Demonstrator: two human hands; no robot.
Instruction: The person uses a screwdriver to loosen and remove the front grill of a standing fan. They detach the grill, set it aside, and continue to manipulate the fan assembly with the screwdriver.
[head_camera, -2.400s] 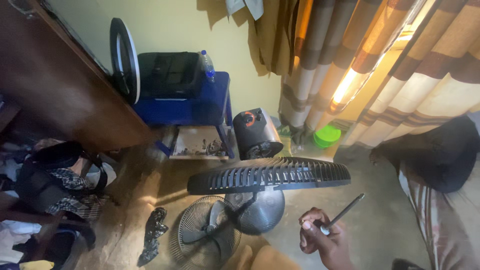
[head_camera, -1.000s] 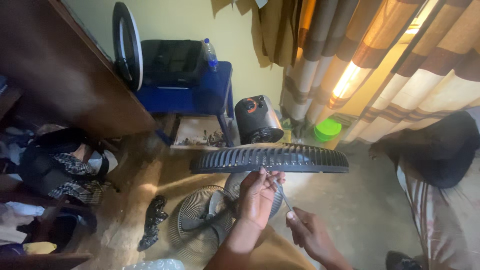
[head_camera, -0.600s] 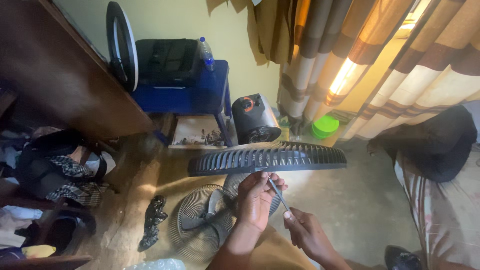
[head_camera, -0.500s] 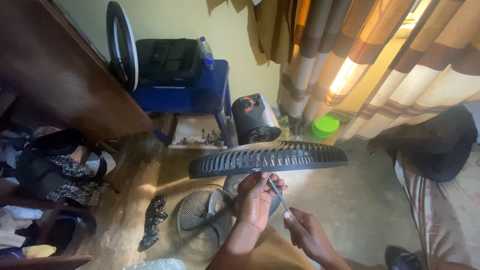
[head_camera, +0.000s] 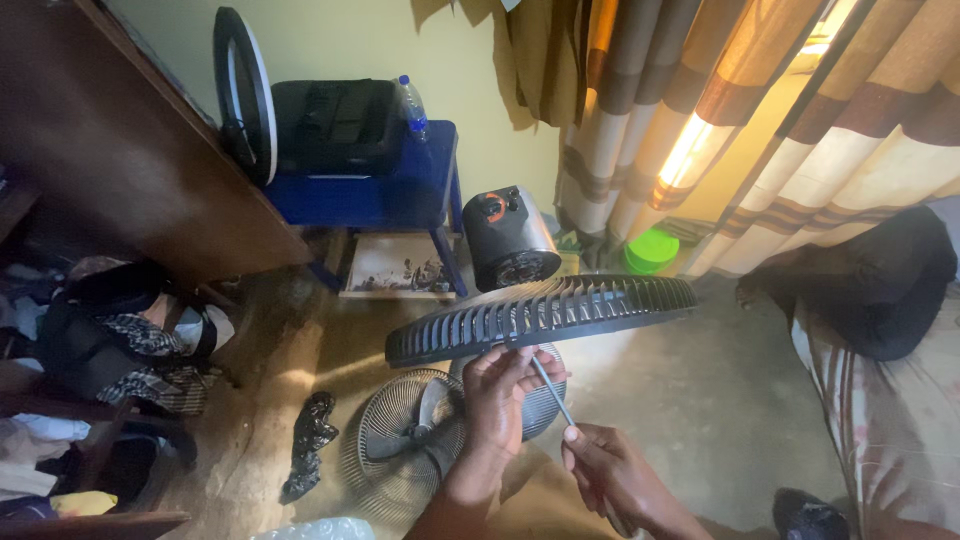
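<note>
Grey plastic grille: the dark slatted fan guard (head_camera: 545, 315) is held flat and level above the floor (head_camera: 690, 400), its near rim over the person's hands, its far rim reaching toward the curtains (head_camera: 800, 130).
Left hand: the left hand (head_camera: 500, 395) comes up from below, fingers curled and pinched on the near underside rim of the fan guard.
Right hand: the right hand (head_camera: 610, 475) is closed around the handle of a thin screwdriver (head_camera: 552, 388), whose tip points up at the guard's rim just beside the left fingers.
Below the hands: a round wire fan cage (head_camera: 400, 445) lies flat on the floor with a fan blade part inside it; a grey round piece shows behind the left hand.
Open room: bare floor lies to the right of the hands, up to a dark cushion (head_camera: 880, 285) and striped cloth at the right edge.
Left edge: a wooden cabinet (head_camera: 120, 150) and a heap of bags and clothes (head_camera: 110, 350) crowd that side; a dark rag (head_camera: 305, 455) lies near the cage.
Far edge: a blue stool (head_camera: 370, 195) carries a black case and a bottle (head_camera: 412, 105); a shallow wooden tray (head_camera: 395, 270) under it holds small bits too small to tell.
Beside the stool: a dark fan motor housing (head_camera: 510, 240), then a green lid (head_camera: 650, 250) by the curtain foot.
</note>
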